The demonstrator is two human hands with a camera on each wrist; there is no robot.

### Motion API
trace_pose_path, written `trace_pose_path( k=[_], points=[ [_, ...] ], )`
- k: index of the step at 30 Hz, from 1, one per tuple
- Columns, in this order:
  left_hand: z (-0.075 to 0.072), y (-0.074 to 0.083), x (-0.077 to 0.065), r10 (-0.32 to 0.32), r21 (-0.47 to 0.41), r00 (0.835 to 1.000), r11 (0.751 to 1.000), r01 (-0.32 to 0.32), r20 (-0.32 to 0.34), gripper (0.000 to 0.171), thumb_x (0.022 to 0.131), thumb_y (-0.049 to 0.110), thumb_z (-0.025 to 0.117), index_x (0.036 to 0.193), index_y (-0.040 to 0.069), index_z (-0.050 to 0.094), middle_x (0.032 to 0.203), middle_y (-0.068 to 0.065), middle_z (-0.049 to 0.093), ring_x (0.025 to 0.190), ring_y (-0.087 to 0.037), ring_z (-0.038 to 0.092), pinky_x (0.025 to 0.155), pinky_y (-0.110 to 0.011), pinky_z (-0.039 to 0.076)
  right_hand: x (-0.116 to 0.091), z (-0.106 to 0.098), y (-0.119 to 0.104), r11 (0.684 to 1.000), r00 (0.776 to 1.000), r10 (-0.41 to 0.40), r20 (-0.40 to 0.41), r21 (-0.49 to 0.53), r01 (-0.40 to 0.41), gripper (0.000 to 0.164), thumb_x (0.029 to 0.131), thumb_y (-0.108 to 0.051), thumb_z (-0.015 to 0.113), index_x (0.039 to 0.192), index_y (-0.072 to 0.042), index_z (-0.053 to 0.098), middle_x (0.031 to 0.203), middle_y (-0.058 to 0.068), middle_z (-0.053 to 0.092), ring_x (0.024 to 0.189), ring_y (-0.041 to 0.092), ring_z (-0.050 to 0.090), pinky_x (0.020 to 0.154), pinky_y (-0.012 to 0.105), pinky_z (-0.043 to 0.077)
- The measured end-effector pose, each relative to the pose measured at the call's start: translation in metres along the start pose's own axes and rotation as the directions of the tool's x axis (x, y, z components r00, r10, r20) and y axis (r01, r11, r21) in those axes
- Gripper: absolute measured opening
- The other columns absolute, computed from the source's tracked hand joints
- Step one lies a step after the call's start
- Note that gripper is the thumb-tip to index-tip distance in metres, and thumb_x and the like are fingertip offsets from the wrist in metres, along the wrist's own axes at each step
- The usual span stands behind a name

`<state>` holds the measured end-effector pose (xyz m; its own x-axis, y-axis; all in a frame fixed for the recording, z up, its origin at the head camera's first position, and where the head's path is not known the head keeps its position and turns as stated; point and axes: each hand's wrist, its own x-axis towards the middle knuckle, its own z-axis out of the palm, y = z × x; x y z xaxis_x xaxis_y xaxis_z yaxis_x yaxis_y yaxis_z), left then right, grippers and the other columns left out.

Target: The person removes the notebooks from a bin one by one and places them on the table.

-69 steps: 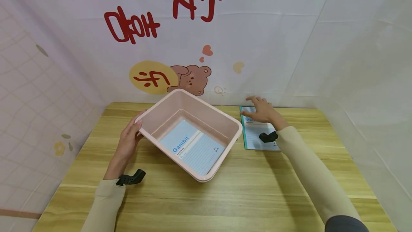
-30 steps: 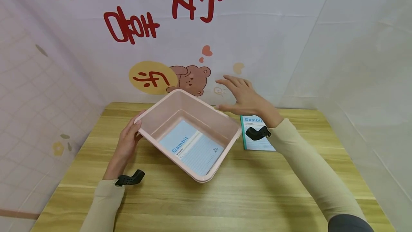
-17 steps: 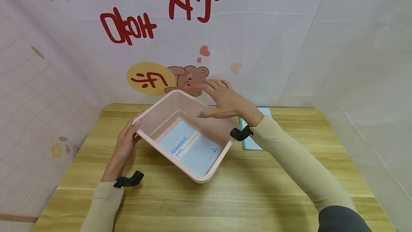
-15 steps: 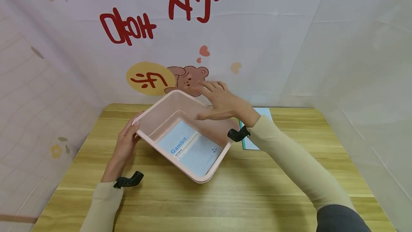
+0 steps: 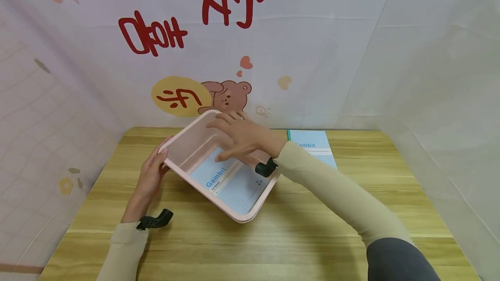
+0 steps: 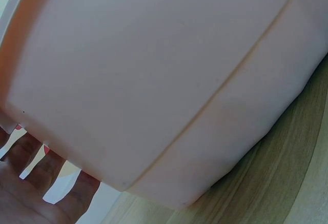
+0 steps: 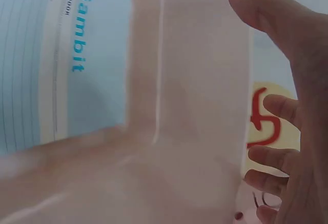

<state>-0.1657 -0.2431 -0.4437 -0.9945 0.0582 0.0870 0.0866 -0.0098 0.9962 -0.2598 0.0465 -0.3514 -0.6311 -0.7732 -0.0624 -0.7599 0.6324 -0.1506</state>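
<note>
A pale pink plastic basin [image 5: 185, 146] stands tilted toward me in the head view, with a light blue Gambit notebook [image 5: 238, 192] lying flat inside it. My left hand [image 5: 151, 172] grips the basin's left corner, thumb over the rim; in the left wrist view its fingers [image 6: 48, 170] show behind the outer wall. Over the basin's far part hovers my right hand [image 5: 244, 135], fingers spread and holding nothing. In the right wrist view, its thumb [image 7: 251, 8] overlaps the basin's rim. This hand hides part of the basin's far wall.
Another Gambit notebook [image 5: 308, 137] with a green spine lies at the back of the wooden table [image 5: 312, 246], partly hidden by the right sleeve [image 5: 332, 190]. A white printed curtain [image 5: 312, 47] hangs right behind the table, and more sheeting encloses both sides.
My right hand has moved left from above the notebook on the table to over the basin, dipping lower at the end. The left hand and basin stay nearly in place.
</note>
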Motion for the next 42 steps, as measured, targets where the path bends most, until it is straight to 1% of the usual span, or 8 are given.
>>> trace_pose_path(
  k=[5,11,17,25,28,35,39,42],
  points=[
    [-0.001,-0.001,0.0,0.004,-0.006,1.0,1.0,-0.004,0.014,0.053,0.112,0.036,0.038,0.161,0.015,0.035,0.143,0.011,0.047,0.124,-0.011,0.046,0.097,-0.017,0.045,0.014,0.013,-0.009,0.999,0.998,-0.011,0.058,-0.033,0.013,0.098,0.081,-0.079,0.063,0.16,-0.035,0.026,0.166,0.005,0.025,0.156,0.025,0.019,0.127,0.056,0.01],
    [-0.001,0.0,0.001,0.011,-0.012,1.0,1.0,-0.011,0.011,0.053,0.112,0.036,0.038,0.161,0.014,0.035,0.143,0.012,0.048,0.125,-0.012,0.046,0.097,-0.017,0.045,0.026,0.024,-0.018,0.995,0.996,-0.028,0.082,-0.091,0.036,0.101,0.079,-0.081,0.063,0.161,-0.034,0.025,0.164,0.006,0.027,0.155,0.026,0.02,0.128,0.051,0.008],
    [-0.001,0.001,0.001,0.016,0.0,1.0,1.0,-0.016,0.014,0.053,0.112,0.036,0.038,0.161,0.015,0.035,0.142,0.012,0.049,0.124,-0.01,0.048,0.097,-0.017,0.046,0.035,0.032,-0.027,0.991,0.993,-0.041,0.113,-0.12,0.054,0.103,0.077,-0.085,0.062,0.16,-0.036,0.027,0.164,0.005,0.029,0.151,0.026,0.024,0.127,0.053,0.012],
    [0.0,0.003,0.001,-0.007,0.01,1.0,1.0,0.007,-0.007,0.054,0.111,0.039,0.04,0.16,0.016,0.037,0.144,0.012,0.047,0.124,-0.011,0.046,0.095,-0.016,0.046,0.052,0.045,-0.03,0.985,0.987,-0.055,0.148,-0.154,0.078,0.101,0.075,-0.088,0.06,0.157,-0.036,0.029,0.16,0.002,0.032,0.147,0.024,0.026,0.123,0.054,0.016],
    [0.0,0.003,0.0,-0.009,0.012,1.0,1.0,0.009,-0.006,0.055,0.111,0.039,0.039,0.16,0.015,0.036,0.145,0.011,0.047,0.125,-0.011,0.046,0.096,-0.016,0.046,0.057,0.051,-0.032,0.98,0.985,-0.052,0.163,-0.183,0.082,0.101,0.074,-0.089,0.059,0.155,-0.036,0.03,0.154,0.001,0.035,0.143,0.023,0.029,0.12,0.053,0.021],
    [0.0,0.002,0.0,-0.008,0.001,1.0,1.0,0.008,-0.001,0.054,0.112,0.039,0.039,0.16,0.016,0.036,0.147,0.01,0.046,0.126,-0.01,0.047,0.096,-0.016,0.047,0.062,0.064,-0.036,0.964,0.968,-0.029,0.248,-0.249,0.092,0.104,0.072,-0.093,0.056,0.154,-0.035,0.028,0.149,0.0,0.035,0.138,0.021,0.033,0.115,0.046,0.028],
    [0.0,0.001,0.0,-0.005,-0.001,1.0,1.0,0.005,-0.003,0.054,0.112,0.039,0.039,0.161,0.015,0.036,0.146,0.011,0.046,0.126,-0.01,0.047,0.096,-0.016,0.047,0.063,0.071,-0.039,0.958,0.968,-0.038,0.248,-0.267,0.106,0.105,0.073,-0.092,0.056,0.155,-0.033,0.028,0.147,-0.001,0.037,0.134,0.018,0.035,0.114,0.043,0.032],
    [0.0,0.0,0.0,-0.007,0.001,1.0,1.0,0.007,0.001,0.054,0.112,0.039,0.039,0.161,0.016,0.035,0.146,0.011,0.046,0.126,-0.01,0.047,0.096,-0.016,0.047,0.064,0.077,-0.04,0.953,0.965,-0.044,0.259,-0.278,0.118,0.104,0.075,-0.091,0.056,0.156,-0.032,0.027,0.146,-0.001,0.035,0.134,0.017,0.034,0.113,0.041,0.031]
  ],
)
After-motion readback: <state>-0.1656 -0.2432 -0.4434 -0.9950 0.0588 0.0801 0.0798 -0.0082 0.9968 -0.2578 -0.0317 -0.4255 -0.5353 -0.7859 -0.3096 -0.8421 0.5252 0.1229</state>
